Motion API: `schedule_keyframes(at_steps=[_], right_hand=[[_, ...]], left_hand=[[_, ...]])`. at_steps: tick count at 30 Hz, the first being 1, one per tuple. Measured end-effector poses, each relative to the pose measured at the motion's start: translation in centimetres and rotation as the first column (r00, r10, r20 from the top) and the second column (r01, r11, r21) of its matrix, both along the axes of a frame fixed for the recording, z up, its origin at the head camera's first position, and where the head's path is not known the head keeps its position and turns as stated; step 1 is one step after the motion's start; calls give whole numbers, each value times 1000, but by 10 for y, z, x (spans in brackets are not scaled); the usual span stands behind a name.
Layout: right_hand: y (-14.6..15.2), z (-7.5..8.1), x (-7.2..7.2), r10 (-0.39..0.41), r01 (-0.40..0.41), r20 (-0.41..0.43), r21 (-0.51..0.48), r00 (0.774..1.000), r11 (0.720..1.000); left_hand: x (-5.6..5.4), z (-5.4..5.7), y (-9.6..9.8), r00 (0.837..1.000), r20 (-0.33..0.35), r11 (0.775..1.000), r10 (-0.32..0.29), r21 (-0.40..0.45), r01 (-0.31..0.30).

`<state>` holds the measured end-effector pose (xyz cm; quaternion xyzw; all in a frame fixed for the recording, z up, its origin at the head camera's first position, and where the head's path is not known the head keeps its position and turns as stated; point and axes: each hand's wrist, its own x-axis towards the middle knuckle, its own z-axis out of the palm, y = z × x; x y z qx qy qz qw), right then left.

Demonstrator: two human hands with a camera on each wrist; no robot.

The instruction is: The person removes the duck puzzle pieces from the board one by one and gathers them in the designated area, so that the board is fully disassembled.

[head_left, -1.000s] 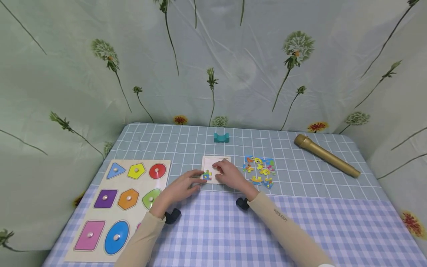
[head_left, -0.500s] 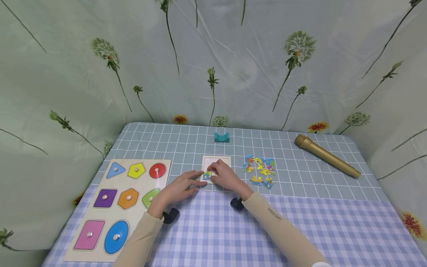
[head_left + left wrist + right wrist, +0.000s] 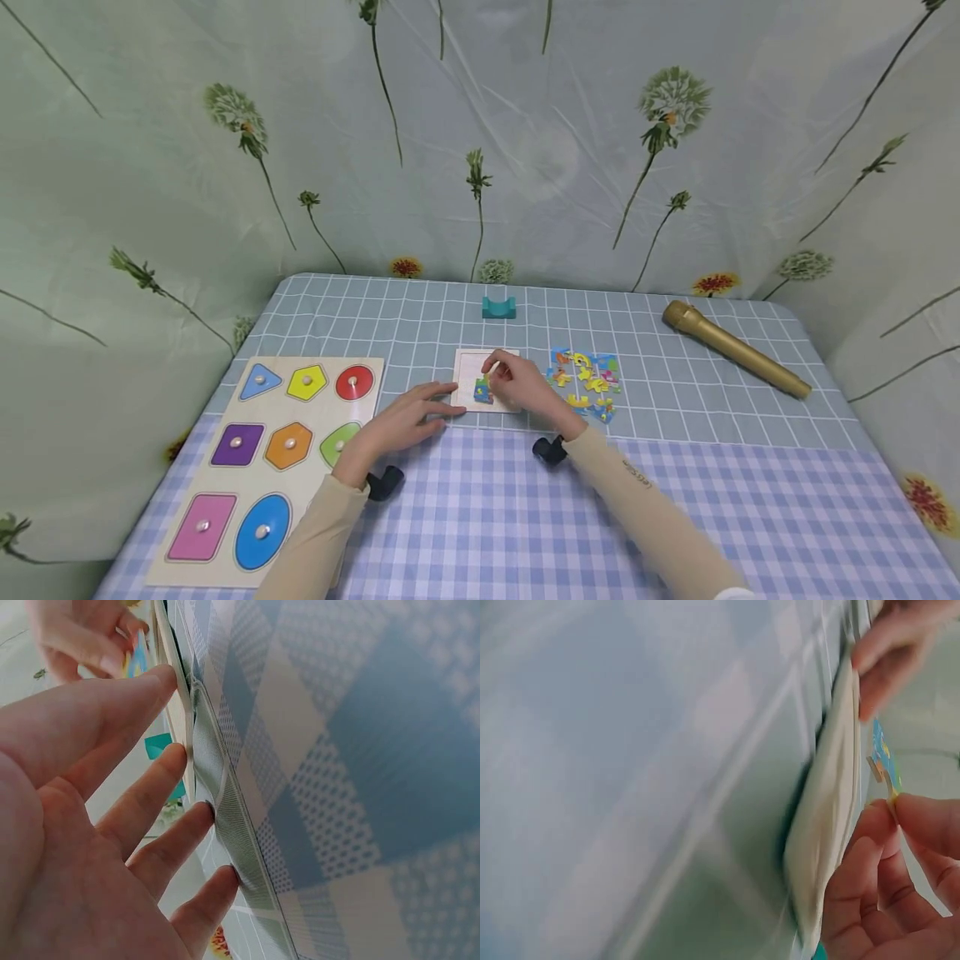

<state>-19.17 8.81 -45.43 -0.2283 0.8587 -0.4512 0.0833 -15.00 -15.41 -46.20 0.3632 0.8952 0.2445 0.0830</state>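
A small wooden puzzle tray [image 3: 467,360] lies at the middle of the table. My left hand [image 3: 407,419] holds its fingers extended, with the tips touching the tray's left side; in the left wrist view the thumb and fingers [image 3: 154,795] are spread along its edge. Over the tray, my right hand [image 3: 522,389] pinches a blue, green and yellow jigsaw piece [image 3: 482,392] between thumb and index finger. The right wrist view has that jigsaw piece [image 3: 883,757] tilted up, clear of the tray surface. Several loose jigsaw pieces [image 3: 597,385] lie right of the tray.
A large wooden shape board [image 3: 281,483] with knobbed pieces covers the table's left. Behind the tray stands a teal curved block [image 3: 498,309]. A gold microphone-shaped object [image 3: 735,348] lies at the far right. Patterned curtains [image 3: 555,167] enclose the back and sides.
The right hand first moved left onto the piece in the tray's lower left corner. Now it has pulled back right with that jigsaw piece pinched. My left hand stays nearly still.
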Motion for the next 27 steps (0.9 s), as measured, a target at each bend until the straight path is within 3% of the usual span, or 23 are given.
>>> schedule_keyframes(at_steps=[4,12,27], right_hand=[[27,1,-1,-42,43,51,-14,998,999],[70,0,2,-153,147,73,73,986,986],[77,-6,8,-91,110,-110,183,990,977]], left_hand=[[1,1,-1,1000,7,1000,10,-5,-10],[1,0,-2,1000,-8,1000,9,-15,-10],[2,0,-2,1000,6,1000,15,-6,-15]])
